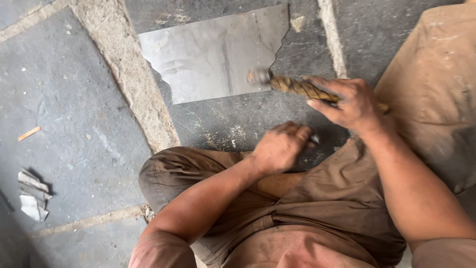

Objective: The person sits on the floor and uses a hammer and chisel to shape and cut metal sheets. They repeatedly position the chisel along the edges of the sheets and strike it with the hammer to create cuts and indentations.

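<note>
My right hand (pixel 348 103) grips a hammer (pixel 292 86) by its ribbed, twisted metal handle; the blurred head hangs over the lower edge of a flat steel sheet (pixel 208 52) with stepped cut edges, lying on the stone floor. My left hand (pixel 280 145) is closed into a fist low over the floor between my knees, with a small metal piece (pixel 313 140) showing at its fingertips. What exactly that piece is cannot be made out. I sit on the floor in brown trousers.
Grey stone slabs with pale mortar joints (pixel 148 104) make up the floor. Several bent metal offcuts (pixel 32 194) lie at the left edge. A small wooden sliver (pixel 29 133) rests further up on the left. My bent knee (pixel 163 173) fills the lower middle.
</note>
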